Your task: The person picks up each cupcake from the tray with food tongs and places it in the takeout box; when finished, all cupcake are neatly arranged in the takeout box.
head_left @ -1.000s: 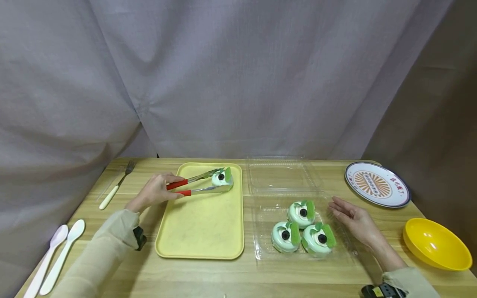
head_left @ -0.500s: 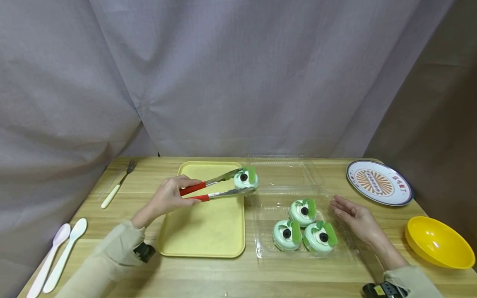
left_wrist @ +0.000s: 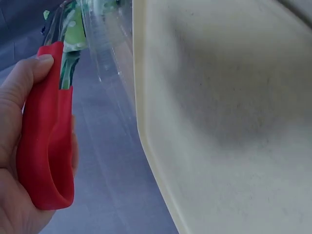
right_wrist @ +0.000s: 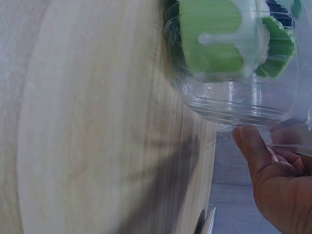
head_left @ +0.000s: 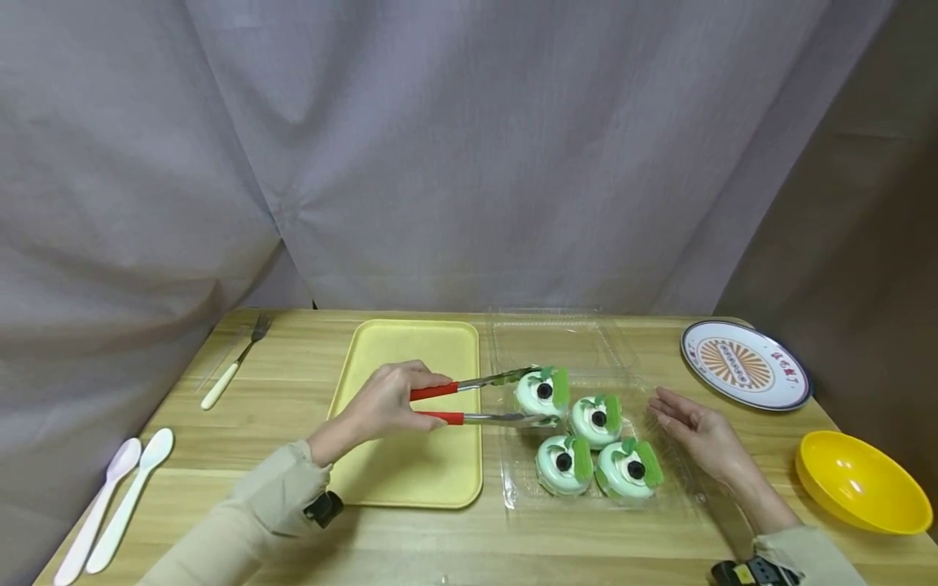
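Note:
My left hand (head_left: pixel 381 400) holds a pair of tongs (head_left: pixel 437 391) by its red grips. Between the metal tips is a pale green cake (head_left: pixel 533 396) topped with a dark round piece and a green slab. The cake is over the back left part of a clear plastic box (head_left: pixel 507 498), close to several similar cakes (head_left: pixel 560 476) inside. In the left wrist view, thumb and fingers press the red handles (left_wrist: pixel 41 126) from both sides. My right hand (head_left: pixel 699 431) has its fingers extended at the box's right side; in the right wrist view the fingertips (right_wrist: pixel 249 134) are right at the clear wall.
A yellow tray (head_left: pixel 410 480) lies left of the box, whose clear lid (head_left: pixel 550 346) is folded back. Farther left are a fork (head_left: pixel 233 366) and two spoons (head_left: pixel 124 505). A patterned plate (head_left: pixel 747 366) and a yellow bowl (head_left: pixel 861 480) are on the right.
My left hand has moved right and nearer with the tongs, carrying the cake from above the tray's back right to over the box. The right hand has stayed in place.

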Demonstrator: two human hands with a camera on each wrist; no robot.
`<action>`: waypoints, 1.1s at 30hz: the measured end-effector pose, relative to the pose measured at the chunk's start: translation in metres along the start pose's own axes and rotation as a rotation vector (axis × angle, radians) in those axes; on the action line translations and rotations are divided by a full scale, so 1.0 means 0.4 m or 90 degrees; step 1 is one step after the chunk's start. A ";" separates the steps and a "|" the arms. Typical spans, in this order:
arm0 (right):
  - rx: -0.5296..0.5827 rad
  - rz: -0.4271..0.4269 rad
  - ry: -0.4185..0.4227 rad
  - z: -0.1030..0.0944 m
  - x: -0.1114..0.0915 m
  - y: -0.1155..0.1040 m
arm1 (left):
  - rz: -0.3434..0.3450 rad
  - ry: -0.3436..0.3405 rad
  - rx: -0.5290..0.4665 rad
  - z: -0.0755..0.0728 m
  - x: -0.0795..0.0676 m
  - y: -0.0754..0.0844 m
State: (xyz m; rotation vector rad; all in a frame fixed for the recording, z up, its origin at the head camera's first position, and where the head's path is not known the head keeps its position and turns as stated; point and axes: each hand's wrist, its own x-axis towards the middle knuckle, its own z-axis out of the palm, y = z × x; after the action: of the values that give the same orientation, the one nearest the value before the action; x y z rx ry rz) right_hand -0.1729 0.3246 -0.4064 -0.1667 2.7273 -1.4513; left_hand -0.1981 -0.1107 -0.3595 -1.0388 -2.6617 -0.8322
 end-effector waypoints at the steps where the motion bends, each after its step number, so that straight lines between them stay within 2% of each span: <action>1: 0.001 -0.002 0.000 0.001 0.000 0.001 | -0.002 0.001 0.007 0.002 0.001 0.004; 16: 0.004 -0.014 0.003 0.003 -0.001 0.005 | -0.029 -0.005 0.053 0.010 0.010 0.037; 33: -0.017 0.020 -0.007 0.007 -0.001 -0.010 | -0.047 -0.028 0.138 0.005 0.023 0.077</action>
State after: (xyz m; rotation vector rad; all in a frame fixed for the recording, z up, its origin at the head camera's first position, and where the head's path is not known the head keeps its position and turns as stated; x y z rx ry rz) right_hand -0.1718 0.3200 -0.4046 -0.1314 2.7291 -1.4024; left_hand -0.1842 -0.0858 -0.3445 -0.9214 -2.7650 -0.5239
